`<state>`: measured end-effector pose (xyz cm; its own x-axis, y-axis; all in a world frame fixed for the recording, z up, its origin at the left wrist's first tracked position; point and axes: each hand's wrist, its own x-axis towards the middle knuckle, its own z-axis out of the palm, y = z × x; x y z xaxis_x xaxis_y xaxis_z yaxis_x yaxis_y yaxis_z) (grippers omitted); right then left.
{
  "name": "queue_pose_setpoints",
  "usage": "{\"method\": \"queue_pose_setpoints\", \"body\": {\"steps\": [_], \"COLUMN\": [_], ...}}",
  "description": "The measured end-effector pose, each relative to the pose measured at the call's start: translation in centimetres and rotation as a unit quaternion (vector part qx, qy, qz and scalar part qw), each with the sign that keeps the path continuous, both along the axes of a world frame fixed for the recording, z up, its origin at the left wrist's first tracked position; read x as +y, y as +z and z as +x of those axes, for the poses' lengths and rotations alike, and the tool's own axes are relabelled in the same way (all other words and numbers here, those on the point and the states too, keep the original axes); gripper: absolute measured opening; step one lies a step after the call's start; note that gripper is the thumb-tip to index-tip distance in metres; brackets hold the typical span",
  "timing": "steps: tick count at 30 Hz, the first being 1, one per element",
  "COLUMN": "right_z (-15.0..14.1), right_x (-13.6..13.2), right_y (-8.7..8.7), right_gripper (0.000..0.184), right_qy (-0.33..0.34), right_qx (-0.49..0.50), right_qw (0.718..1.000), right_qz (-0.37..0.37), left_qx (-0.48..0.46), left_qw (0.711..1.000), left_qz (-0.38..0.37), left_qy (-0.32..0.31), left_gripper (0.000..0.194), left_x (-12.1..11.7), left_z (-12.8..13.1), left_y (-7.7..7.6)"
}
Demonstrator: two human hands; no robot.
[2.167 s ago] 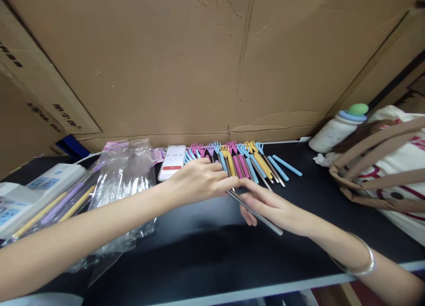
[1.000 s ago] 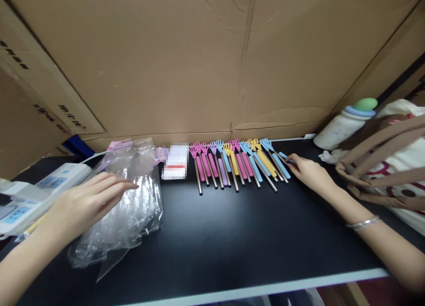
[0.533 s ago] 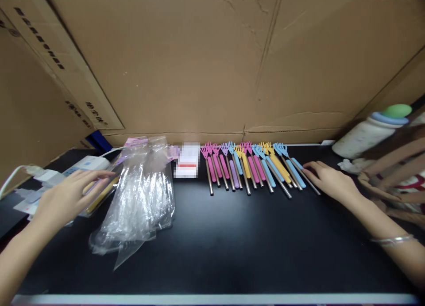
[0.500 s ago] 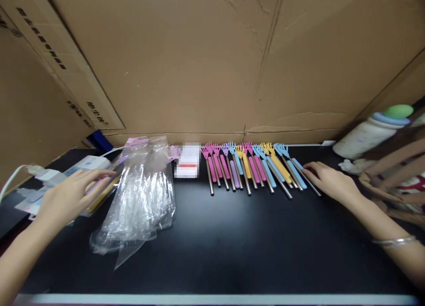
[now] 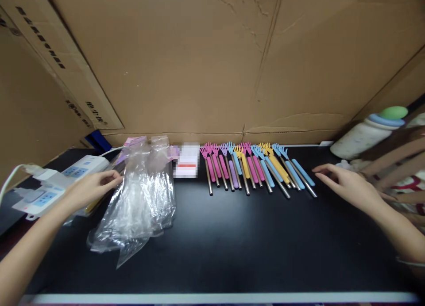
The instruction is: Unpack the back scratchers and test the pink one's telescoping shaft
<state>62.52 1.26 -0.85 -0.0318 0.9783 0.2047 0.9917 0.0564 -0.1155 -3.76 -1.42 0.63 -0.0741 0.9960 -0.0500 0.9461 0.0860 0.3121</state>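
Head view. Right hand (image 5: 353, 189): grip released, thumb and fingers apart, just beside the right end of the row and apart from the nearest blue handle (image 5: 303, 172). A bracelet (image 5: 411, 262) sits on that wrist. Left hand (image 5: 89, 189): thumb and fingers drawn together at the left edge of the clear plastic bags (image 5: 142, 200); cannot tell whether the grip has film caught in it.

Row of claw-headed scratchers (image 5: 258, 169) lies at the rear of the black tabletop (image 5: 212, 244), heads toward the cardboard wall (image 5: 186, 67), metal ends toward the person. Colours: pink, purple, blue, yellow. Shafts lie close together, slanting more toward the right end.

Between bags and row: pale item (image 5: 186, 158) with a red band, pixelated, details unreadable. Beyond the left hand: white power strip (image 5: 88, 164), plugs inserted. Far right: white bottle (image 5: 361, 140) with blue collar and green top, near brown straps (image 5: 398, 158).
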Motion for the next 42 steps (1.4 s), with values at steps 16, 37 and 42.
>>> {"method": "queue_pose_setpoints", "body": {"steps": [16, 37, 42], "right_z": [-16.3, -15.6, -16.4], "right_x": [-0.9, -1.4, -1.6], "right_y": [2.7, 1.1, 1.4], "right_gripper": [0.018, 0.015, 0.014], "right_qy": [0.223, 0.313, 0.313], "right_qx": [-0.034, 0.012, 0.092], "right_qw": [0.968, 0.949, 0.945], "right_qz": [0.112, 0.027, 0.016], "left_qx": [0.16, 0.141, 0.11], "left_qw": [0.979, 0.93, 0.912], "left_qz": [0.128, 0.145, 0.252], "left_qy": [0.005, -0.307, -0.304], "left_gripper": [0.044, 0.03, 0.02], "left_x": [-1.5, 1.7, 0.5], "left_z": [5.4, 6.3, 7.4], "left_y": [2.9, -1.9, 0.4]}}
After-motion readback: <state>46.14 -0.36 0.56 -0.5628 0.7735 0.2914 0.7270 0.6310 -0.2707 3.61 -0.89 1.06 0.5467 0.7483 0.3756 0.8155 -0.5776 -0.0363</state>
